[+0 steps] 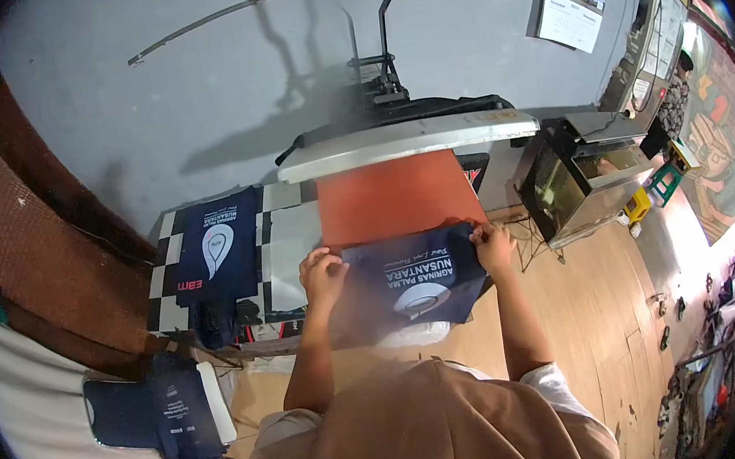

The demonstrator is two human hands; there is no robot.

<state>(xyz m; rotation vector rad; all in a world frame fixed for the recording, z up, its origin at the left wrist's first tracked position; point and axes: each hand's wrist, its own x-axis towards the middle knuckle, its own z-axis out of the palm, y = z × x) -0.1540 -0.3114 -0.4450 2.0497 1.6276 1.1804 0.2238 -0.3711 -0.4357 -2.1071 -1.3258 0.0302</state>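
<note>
A navy cloth piece (pixel 407 274) with white lettering and a white drop-shaped emblem hangs between my two hands. Its far edge lies at the near edge of the orange-red pad (pixel 391 196) of a heat press, and its lower part reaches toward me past the table edge. My left hand (pixel 325 276) pinches the upper left corner. At the upper right corner, my right hand (pixel 494 247) closes its fingers on the same cloth. The press's pale upper plate (pixel 412 144) is raised beyond the pad.
Left of the pad, more printed navy cloth (pixel 217 244) lies on a black-and-white checkered tabletop (pixel 289 246). Further navy cloth (pixel 172 408) drapes over a chair at lower left. A glass tank (pixel 587 168) stands to the right. A person (pixel 672 107) is at far right.
</note>
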